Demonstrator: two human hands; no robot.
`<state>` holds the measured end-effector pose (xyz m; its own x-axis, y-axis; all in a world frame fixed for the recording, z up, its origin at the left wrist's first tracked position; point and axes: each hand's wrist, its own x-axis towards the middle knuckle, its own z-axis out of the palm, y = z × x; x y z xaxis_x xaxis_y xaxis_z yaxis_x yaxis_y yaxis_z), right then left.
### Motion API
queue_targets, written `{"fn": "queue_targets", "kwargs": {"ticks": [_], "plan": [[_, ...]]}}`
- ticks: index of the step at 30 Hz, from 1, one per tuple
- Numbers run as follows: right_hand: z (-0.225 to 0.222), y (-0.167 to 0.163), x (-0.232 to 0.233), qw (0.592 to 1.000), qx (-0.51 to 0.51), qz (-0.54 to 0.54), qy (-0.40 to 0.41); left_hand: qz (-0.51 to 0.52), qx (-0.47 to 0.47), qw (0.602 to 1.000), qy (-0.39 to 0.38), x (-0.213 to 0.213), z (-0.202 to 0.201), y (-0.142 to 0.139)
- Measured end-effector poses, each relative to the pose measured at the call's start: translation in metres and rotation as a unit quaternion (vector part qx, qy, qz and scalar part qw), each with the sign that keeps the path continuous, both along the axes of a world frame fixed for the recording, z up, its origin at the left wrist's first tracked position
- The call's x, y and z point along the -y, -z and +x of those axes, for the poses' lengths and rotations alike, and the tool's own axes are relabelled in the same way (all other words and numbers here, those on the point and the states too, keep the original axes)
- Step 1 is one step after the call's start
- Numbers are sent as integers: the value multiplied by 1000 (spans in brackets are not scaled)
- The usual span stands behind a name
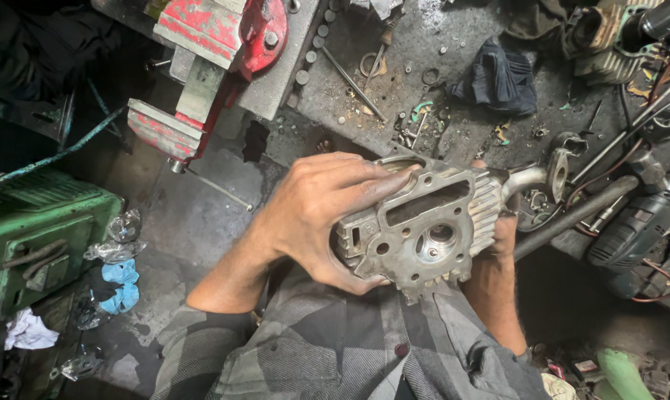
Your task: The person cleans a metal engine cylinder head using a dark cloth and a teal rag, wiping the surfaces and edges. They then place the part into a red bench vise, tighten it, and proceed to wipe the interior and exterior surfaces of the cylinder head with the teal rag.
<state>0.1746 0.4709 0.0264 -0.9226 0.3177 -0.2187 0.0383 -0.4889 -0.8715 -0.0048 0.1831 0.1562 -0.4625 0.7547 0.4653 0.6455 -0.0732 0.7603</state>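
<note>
I hold a grey finned metal engine cylinder head (424, 222) in front of my chest, its flat face with a round bore and several bolt holes turned up toward me. My left hand (313, 211) grips its left side, fingers laid across the top edge and thumb under the lower corner. My right hand (502, 237) supports the right side from behind and is mostly hidden by the part. A curved metal pipe stub (531, 178) sticks out from the part's upper right.
A dirty workbench (424, 81) carries loose washers, a long rod (352, 83), a dark rag (498, 78) and engine parts. A red bench vise (213, 52) stands at top left. A green metal box (31, 237) sits left; a power drill (635, 230) and cables lie right.
</note>
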Motion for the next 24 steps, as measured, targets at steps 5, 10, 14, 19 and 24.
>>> {"fn": "queue_targets", "kwargs": {"ticks": [5, 10, 14, 19, 24], "plan": [[-9, -45, 28, 997, 76, 21, 18, -8, 22, 1000, 1, 1, 4, 3], [-9, -73, 46, 992, 101, -7, 75, -8, 31, 999, -12, 2, 7, 10], [-9, -35, 23, 998, 37, -6, 42, -9, 66, 997, -27, 1, 10, 20], [-2, 32, -16, 999, -42, -11, 22, 0, 117, 993, -32, 1, 15, 35], [3, 43, -19, 993, -80, -82, 21, 10, 148, 988, -37, 0, 19, 52]]}}
